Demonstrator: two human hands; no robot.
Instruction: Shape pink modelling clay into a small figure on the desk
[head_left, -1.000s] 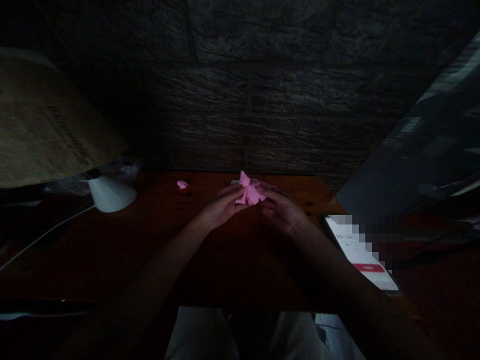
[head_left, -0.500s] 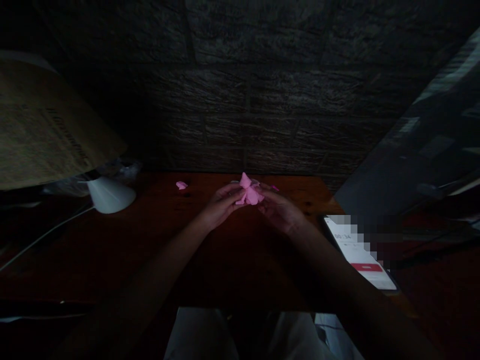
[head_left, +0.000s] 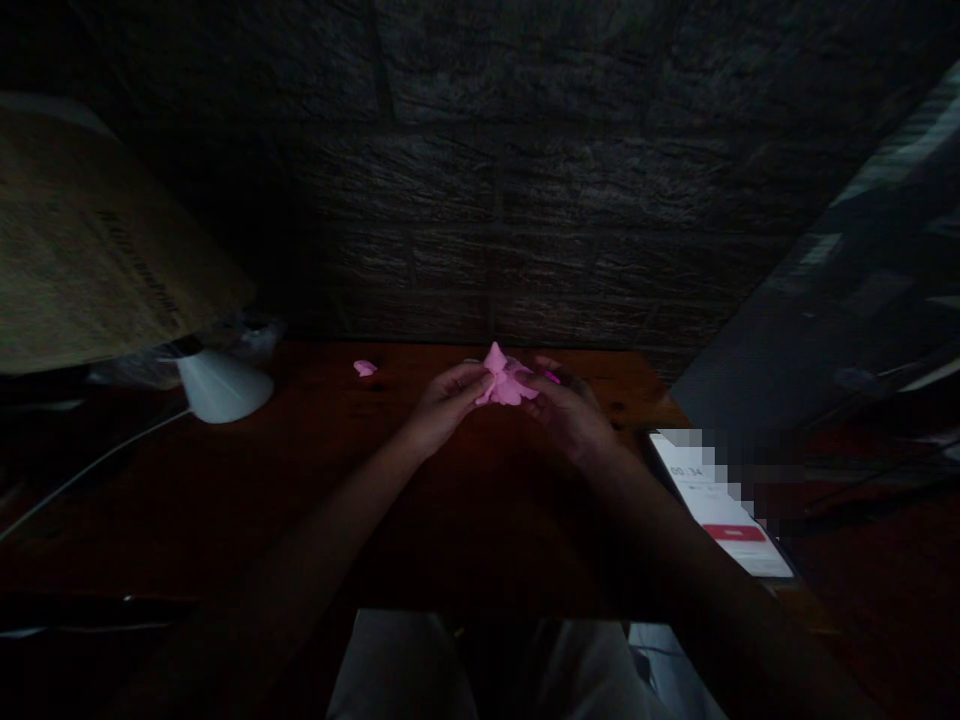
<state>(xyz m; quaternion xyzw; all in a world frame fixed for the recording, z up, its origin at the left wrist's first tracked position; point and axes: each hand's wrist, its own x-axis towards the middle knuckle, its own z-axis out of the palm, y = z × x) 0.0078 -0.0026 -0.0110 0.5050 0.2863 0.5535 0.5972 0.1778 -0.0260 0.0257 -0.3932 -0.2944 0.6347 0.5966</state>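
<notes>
Between my hands, above the far part of the table, is a lump of pink modelling clay [head_left: 507, 386] with a pointed top and uneven, flap-like edges. My left hand [head_left: 448, 405] pinches its left side, thumb in front. On the right side, my right hand [head_left: 564, 408] grips it with the thumb over the front; some of its fingers are hidden behind. A brighter pink bit [head_left: 553, 377] shows by the right fingers, and I cannot tell whether it is held or lies on the table. A smaller pink clay piece [head_left: 365, 368] lies apart to the left.
A lamp with a white cone base [head_left: 225, 386] and a brown paper shade [head_left: 97, 240] stands at left, its cord trailing forward. A lit phone [head_left: 731, 530] lies at the right edge of the wooden table [head_left: 315, 400]. A dark brick wall [head_left: 450, 200] closes off the back.
The clay has turned and shifted slightly to the right. My right fingers have spread a little behind it, and the brighter pink bit shows more clearly.
</notes>
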